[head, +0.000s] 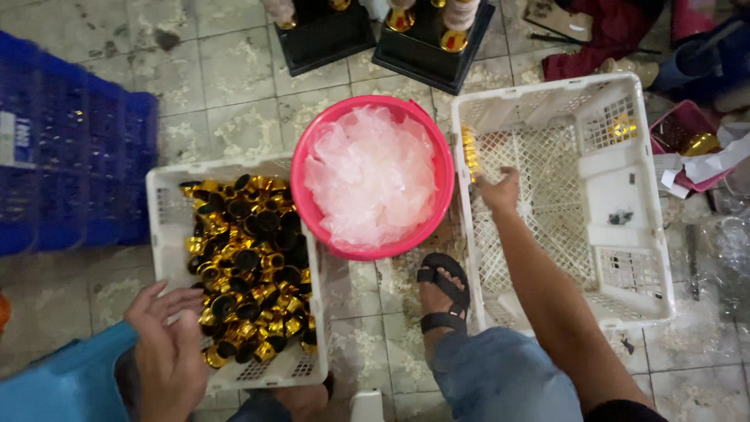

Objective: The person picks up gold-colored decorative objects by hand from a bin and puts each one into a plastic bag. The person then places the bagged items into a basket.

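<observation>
A stained tiled floor point(234, 78) is seen carrying a white crate of gold caps point(168, 234), a pink basin point(301, 203), a white lattice crate point(648, 195), a blue crate point(70, 156) and two black trophy bases point(422, 55).

- My left hand point(166, 352) hangs low and near me, fingers loosely spread, palm down.
- My right hand point(500, 190) reaches far forward, arm outstretched, fingers curled.

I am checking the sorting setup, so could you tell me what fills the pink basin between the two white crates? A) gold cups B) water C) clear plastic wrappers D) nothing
C: the pink basin is heaped with crumpled clear plastic wrappers.
</observation>
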